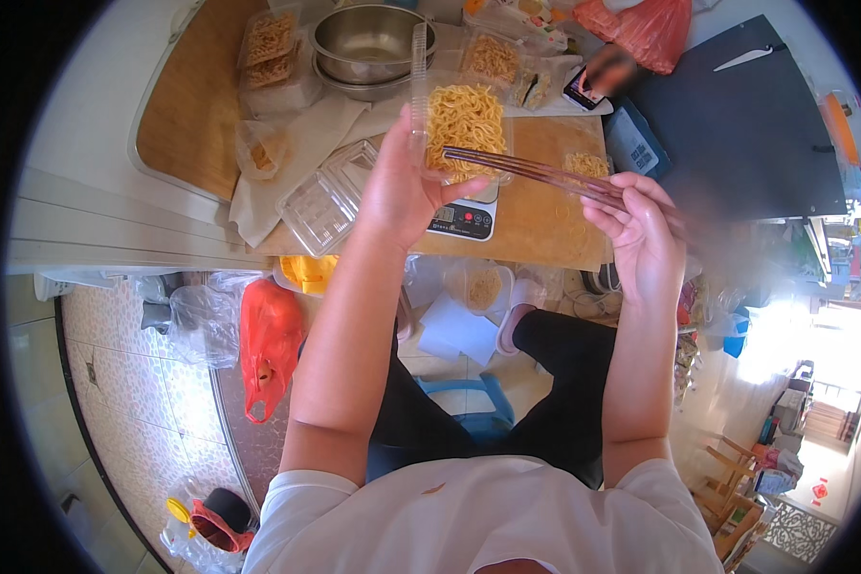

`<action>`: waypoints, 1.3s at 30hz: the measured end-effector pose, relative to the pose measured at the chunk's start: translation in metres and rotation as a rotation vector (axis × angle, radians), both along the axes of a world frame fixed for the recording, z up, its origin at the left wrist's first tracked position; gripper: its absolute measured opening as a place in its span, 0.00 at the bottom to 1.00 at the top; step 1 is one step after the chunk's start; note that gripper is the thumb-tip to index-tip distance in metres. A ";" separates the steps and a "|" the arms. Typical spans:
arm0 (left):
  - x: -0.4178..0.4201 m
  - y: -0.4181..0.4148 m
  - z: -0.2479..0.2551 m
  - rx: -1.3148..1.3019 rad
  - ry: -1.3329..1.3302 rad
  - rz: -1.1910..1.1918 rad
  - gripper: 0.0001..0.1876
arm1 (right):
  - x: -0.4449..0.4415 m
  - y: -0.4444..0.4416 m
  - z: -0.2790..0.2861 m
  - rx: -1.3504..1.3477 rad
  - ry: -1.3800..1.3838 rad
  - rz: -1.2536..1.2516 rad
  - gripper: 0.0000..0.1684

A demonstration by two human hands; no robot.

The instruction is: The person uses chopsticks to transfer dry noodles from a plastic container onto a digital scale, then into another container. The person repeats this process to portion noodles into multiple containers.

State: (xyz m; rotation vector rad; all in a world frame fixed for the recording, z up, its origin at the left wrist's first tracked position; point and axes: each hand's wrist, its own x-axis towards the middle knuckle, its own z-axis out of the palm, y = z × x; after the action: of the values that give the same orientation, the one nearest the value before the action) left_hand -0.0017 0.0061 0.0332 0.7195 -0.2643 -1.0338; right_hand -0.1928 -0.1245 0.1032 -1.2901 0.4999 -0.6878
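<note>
My left hand [402,190] grips the near left side of a clear plastic container [419,64], its thumb along the near edge. A block of yellow wavy noodles [466,118] fills the container, which is held above a digital kitchen scale [463,221] and partly hides it. In my right hand [646,237] is a pair of dark wooden chopsticks [538,171], slightly blurred. Their tips overlap the near part of the noodles; whether they touch is hard to tell. Beneath the chopsticks, a smaller portion of noodles [586,164] sits at the table's right side.
An empty clear clamshell box [326,201] lies left of the scale on the wooden table [545,237]. Stacked metal bowls [373,36] and noodle-filled boxes [271,43] stand behind. A phone [585,86] leans at the back right. A knife [742,59] rests on a dark surface.
</note>
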 end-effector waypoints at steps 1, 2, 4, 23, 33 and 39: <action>0.002 0.000 -0.001 0.001 0.025 -0.012 0.34 | -0.001 -0.003 -0.004 0.054 -0.009 -0.003 0.11; 0.003 0.001 -0.002 0.002 0.051 -0.024 0.34 | -0.002 -0.008 -0.009 0.107 -0.017 -0.006 0.11; -0.002 0.001 0.006 0.026 0.034 0.023 0.32 | -0.006 -0.014 -0.014 0.203 -0.046 -0.030 0.11; 0.000 -0.006 -0.013 -0.036 0.076 -0.036 0.41 | -0.006 -0.016 0.016 0.251 -0.249 -0.058 0.14; -0.006 -0.006 -0.004 0.015 0.185 0.041 0.30 | -0.002 -0.012 0.040 0.258 -0.403 0.023 0.14; -0.001 -0.007 -0.010 0.002 0.225 -0.019 0.29 | 0.001 -0.017 0.047 0.250 -0.416 0.010 0.15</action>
State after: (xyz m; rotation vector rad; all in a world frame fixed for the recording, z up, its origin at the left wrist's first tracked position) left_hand -0.0027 -0.0005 0.0230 0.5966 -0.0755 -1.1227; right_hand -0.1918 -0.1412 0.1506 -0.8836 0.2283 -0.8323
